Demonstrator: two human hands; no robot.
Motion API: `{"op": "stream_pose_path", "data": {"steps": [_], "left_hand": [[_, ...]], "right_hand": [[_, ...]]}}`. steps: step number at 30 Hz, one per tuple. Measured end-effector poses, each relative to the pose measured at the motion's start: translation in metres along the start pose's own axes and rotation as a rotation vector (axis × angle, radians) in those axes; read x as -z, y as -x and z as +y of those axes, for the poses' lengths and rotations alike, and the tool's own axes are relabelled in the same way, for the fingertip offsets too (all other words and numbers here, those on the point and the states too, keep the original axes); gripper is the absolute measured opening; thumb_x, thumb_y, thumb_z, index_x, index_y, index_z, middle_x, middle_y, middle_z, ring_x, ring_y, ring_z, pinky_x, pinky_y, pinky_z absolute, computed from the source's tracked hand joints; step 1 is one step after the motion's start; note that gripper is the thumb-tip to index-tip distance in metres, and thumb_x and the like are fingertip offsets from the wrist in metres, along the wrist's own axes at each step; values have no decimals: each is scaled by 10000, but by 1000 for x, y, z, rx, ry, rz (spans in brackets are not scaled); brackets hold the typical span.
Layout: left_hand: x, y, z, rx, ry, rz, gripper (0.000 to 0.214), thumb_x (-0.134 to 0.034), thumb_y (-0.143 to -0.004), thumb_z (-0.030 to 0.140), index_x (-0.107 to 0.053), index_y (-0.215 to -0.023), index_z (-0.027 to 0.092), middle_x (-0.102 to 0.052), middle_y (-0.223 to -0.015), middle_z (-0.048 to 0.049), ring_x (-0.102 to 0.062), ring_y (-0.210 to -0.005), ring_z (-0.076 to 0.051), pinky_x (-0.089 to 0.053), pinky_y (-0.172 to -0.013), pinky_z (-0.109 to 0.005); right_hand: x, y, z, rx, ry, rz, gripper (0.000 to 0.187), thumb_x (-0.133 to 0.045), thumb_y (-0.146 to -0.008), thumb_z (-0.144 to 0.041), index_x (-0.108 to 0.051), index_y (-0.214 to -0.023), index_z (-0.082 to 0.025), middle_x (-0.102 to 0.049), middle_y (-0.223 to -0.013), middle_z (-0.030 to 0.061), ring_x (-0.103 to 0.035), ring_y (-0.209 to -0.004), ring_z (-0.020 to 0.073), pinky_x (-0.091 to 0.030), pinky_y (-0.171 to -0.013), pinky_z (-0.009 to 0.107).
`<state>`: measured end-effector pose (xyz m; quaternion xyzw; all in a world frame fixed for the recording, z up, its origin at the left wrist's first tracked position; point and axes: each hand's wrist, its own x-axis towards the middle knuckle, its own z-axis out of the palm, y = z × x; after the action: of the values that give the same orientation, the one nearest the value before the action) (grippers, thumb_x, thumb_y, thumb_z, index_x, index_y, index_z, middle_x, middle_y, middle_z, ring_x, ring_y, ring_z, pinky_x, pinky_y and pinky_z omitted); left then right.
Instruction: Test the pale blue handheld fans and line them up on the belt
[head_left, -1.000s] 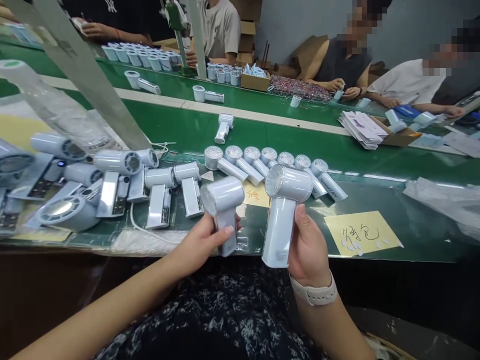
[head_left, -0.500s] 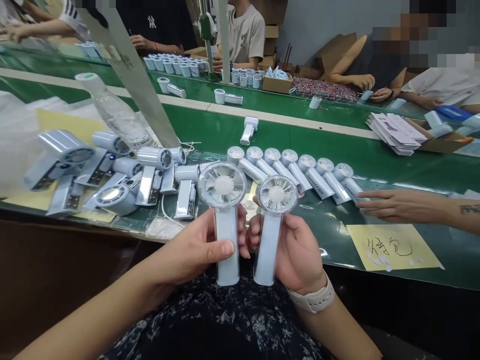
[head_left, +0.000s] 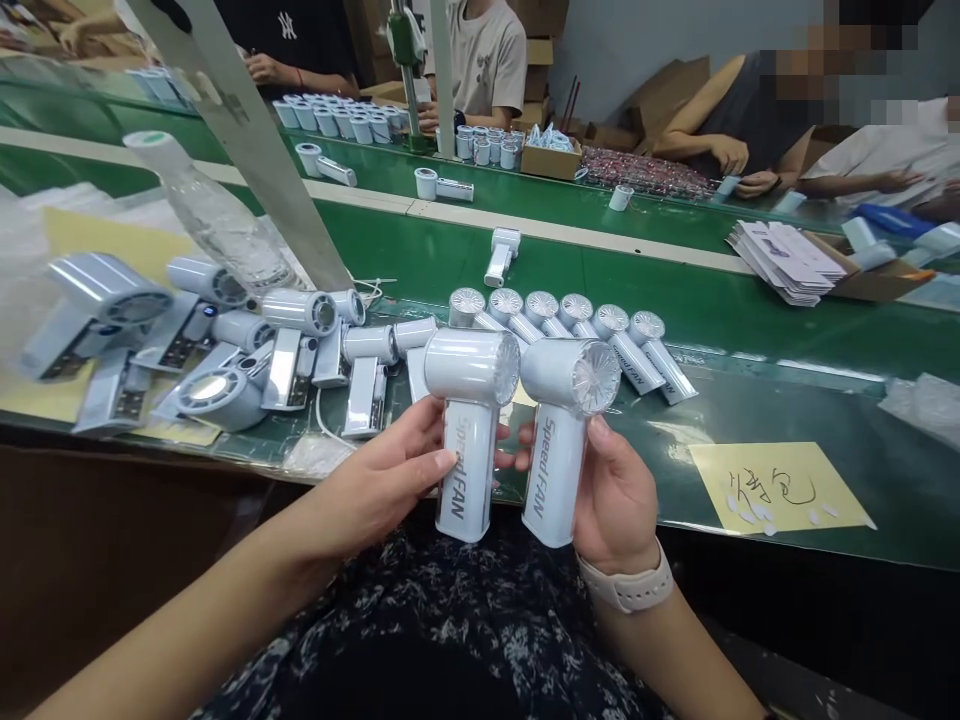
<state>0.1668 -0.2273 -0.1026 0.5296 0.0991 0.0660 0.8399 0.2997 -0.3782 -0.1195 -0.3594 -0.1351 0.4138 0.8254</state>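
My left hand (head_left: 401, 455) is closed around the handle of a light-blue handheld fan (head_left: 466, 475), its thumb along the side. A second handheld fan (head_left: 553, 480) is gripped in my right hand (head_left: 621, 495), which has a pale watch strap at the wrist. Both fans stand upright side by side above my lap, their round heads turned to the right and the "Speed FAN" lettering showing on the handles. Behind them a row of similar fans (head_left: 639, 362) lies on the green table. To the left is a jumbled pile of fans (head_left: 289, 345).
A yellow paper (head_left: 780, 487) with handwriting lies at the front right. A clear bottle (head_left: 217, 215) leans beside a slanted metal post (head_left: 255, 140). Flat printed boxes (head_left: 784, 262) are stacked at the right. One fan (head_left: 501, 258) lies on the green belt (head_left: 600, 262). Several co-workers sit opposite.
Both fans have turned in my hands, from round grille facing me to side-on with lettering visible. A co-worker's hand has left the right side, and the rightmost fan of the row is gone.
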Motion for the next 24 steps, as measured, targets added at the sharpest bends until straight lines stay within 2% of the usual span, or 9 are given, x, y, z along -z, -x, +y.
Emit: {"op": "stream_pose_path", "data": {"steps": [2,4,8,13,17,20,24], "left_hand": [[2,0,0,7,-54,5,531,-688,-914,330,-459,-1389,259,-642,-1308,-115,-679,-1127,-281,-592,-910,-362],[4,1,0,7,-85,9,547,-717,-893,365,-470,-1364,238,-666,-1274,-125,-689,-1113,-288,-603,-891,-370],[4,2,0,1,-95,45,521,-745,-863,411,-494,-1283,232,-721,-1165,-94,-717,-1051,-270,-621,-801,-333],[7,2,3,64,-110,100,559,-754,-842,458,-484,-1271,224,-719,-1188,-110,-712,-1074,-306,-622,-798,-366],[10,0,5,101,-98,113,606,-778,-803,501,-488,-1256,222,-707,-1218,-123,-724,-1032,-312,-616,-761,-364],[13,1,5,105,-106,112,575,-772,-805,515,-499,-1217,221,-700,-1241,-131,-733,-994,-299,-604,-747,-360],[13,5,9,70,-145,70,453,-734,-852,465,-492,-1147,219,-739,-1086,-94,-736,-922,-255,-581,-745,-341]], "right_hand": [[0,-3,2,60,7,77,257,-647,-854,-376,-642,-1084,-262,-726,-938,31,-689,-839,208,-591,-772,346],[-3,-5,5,71,23,103,231,-590,-895,-351,-642,-1107,-274,-732,-965,30,-691,-881,217,-598,-760,353],[-10,-9,11,12,24,103,215,-512,-951,-328,-637,-1114,-261,-733,-940,43,-692,-819,215,-600,-662,340],[-18,-9,11,-14,2,155,192,-504,-961,-297,-618,-1102,-235,-727,-901,52,-691,-790,207,-609,-645,324],[-23,-10,9,-72,-45,119,223,-457,-978,-269,-597,-1147,-229,-733,-924,69,-700,-806,213,-611,-632,328],[-24,-11,10,-129,-63,91,236,-497,-961,-299,-607,-1147,-205,-739,-955,90,-705,-829,231,-611,-647,345],[-18,-11,18,-132,-17,122,293,-578,-924,-399,-648,-1113,-187,-750,-959,95,-708,-845,256,-619,-737,413]]}}
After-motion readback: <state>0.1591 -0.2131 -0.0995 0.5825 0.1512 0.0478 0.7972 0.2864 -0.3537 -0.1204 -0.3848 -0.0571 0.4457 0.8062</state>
